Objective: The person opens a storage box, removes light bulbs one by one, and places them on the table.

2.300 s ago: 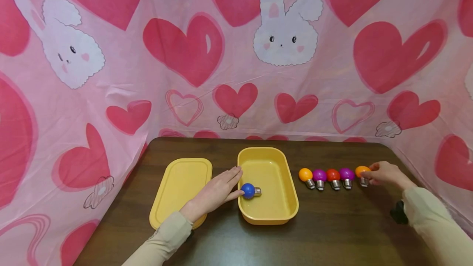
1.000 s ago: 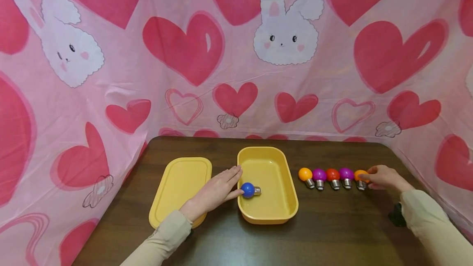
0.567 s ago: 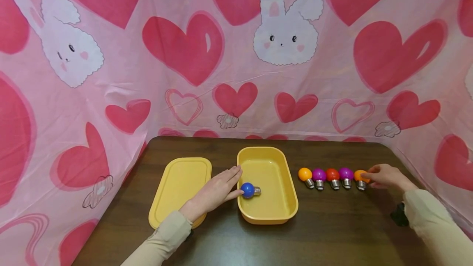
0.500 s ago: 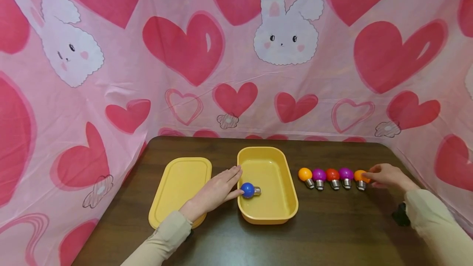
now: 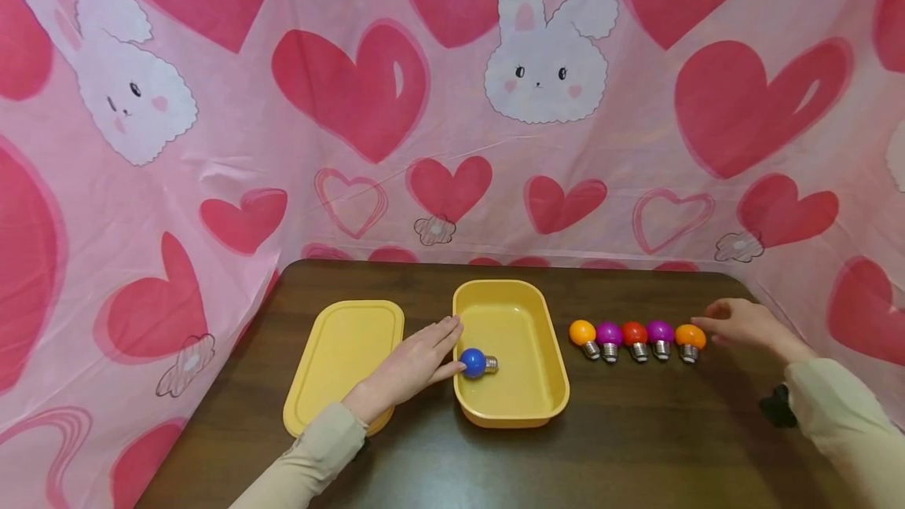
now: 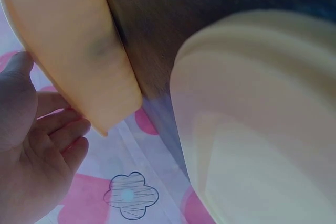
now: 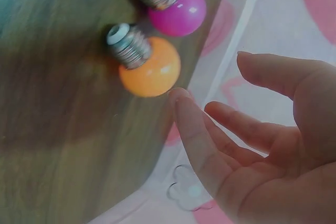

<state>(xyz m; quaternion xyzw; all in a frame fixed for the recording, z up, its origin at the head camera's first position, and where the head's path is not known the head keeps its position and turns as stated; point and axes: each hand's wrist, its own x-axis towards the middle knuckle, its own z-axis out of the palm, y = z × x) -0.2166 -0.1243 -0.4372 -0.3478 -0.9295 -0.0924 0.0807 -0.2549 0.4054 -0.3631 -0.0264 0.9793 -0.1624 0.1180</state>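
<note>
My left hand (image 5: 417,360) rests on the left rim of a yellow plastic box (image 5: 526,368), its fingers extended and thumb near a blue light bulb (image 5: 473,363) lying inside. In the left wrist view the thumb and fingertips touch the edge of the box (image 6: 79,40). On the right, a row of bulbs lies on the table: orange (image 5: 583,331), purple (image 5: 609,334), red (image 5: 635,332), purple (image 5: 661,331) and orange (image 5: 690,336). Just beyond the last one is my right hand (image 5: 749,327), fingers spread, holding nothing; one fingertip is close to the orange bulb (image 7: 152,69) in the right wrist view.
A yellow lid (image 5: 346,360) lies flat to the left of the box, partly under my left forearm. All stands on a dark brown wooden table (image 5: 636,446). A pink cloth (image 5: 452,132) with hearts and rabbits hangs behind and at the sides.
The right hand set the end orange bulb against the purple one, shifting it slightly left, then let go and drew back to the right. The left hand has stayed on the box.
</note>
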